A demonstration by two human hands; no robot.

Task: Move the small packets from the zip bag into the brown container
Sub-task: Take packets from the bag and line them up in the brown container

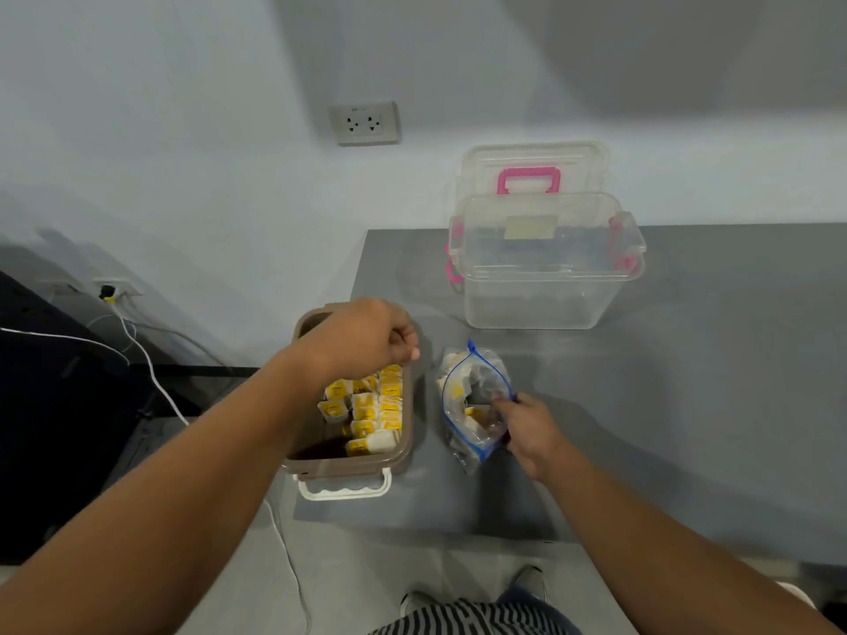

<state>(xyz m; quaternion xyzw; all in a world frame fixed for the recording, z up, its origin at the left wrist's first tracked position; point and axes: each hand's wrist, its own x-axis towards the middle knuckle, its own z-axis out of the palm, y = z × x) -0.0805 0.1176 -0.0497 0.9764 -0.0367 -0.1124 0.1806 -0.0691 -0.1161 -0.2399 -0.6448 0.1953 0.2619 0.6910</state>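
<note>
Seen from the head camera, looking down at the grey desk: the brown container sits at the desk's left edge, its white handle towards the person. Small yellow-and-white packets stand in rows along its right side. The left grip hovers over the far half of the container with its fingers curled downward just above the packets. Whether they hold anything I cannot tell, as the knuckles hide it.

Just beside the container, to its right, the zip bag lies on the desk with its blue-edged mouth open, a few more packets showing inside. The right grip pinches the bag's near-right rim, fingertips closed on the plastic.

Farther back stands a clear storage box with pink latches, its lid — pink handle outward — propped against the wall behind it. A wall socket is mounted to the left, and a white cable trails across the floor.
</note>
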